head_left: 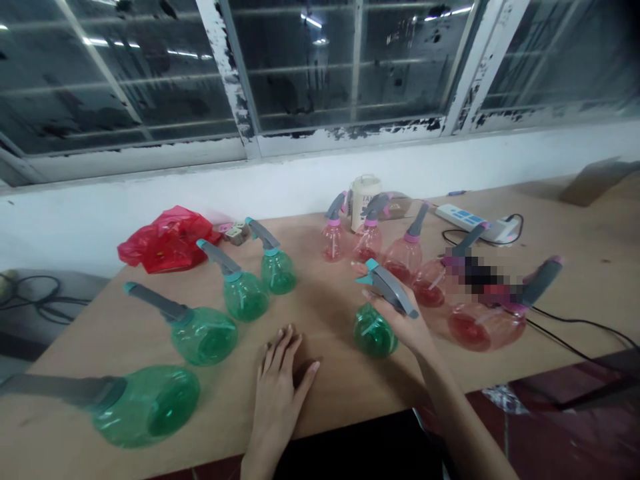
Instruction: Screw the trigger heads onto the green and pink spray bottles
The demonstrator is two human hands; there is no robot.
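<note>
A rounded, translucent green plastic spray bottle [375, 331] is near the middle of the wood-toned desk [320, 300], between four similar green plastic spray bottles [204, 335] on the left and a row of translucent pink plastic spray bottles [403, 257] on the right. Its squat, glossy body shows pale streaks of reflection and a darker green base through the wall; on top sits a grey plastic spray head [393, 288] with a teal nozzle tip [371, 264] and a teal trigger [362, 279]. The right hand [403, 328] grasps it around the neck, just under that head, with fingertips showing on the far left side; the left hand [281, 383] lies released, palm down on the desk with fingers slightly spread. The neck and collar are hidden behind the head and hand, and whether the base touches the desk is hard to make out. A pixelated patch covers part of the nearer pink bottles, and the nearest green bottle's head is cut off at the left edge. The held bottle's body stands roughly upright, while its head runs lengthwise from the near right to the far left, nozzle pointing away from the person and leftward.
</note>
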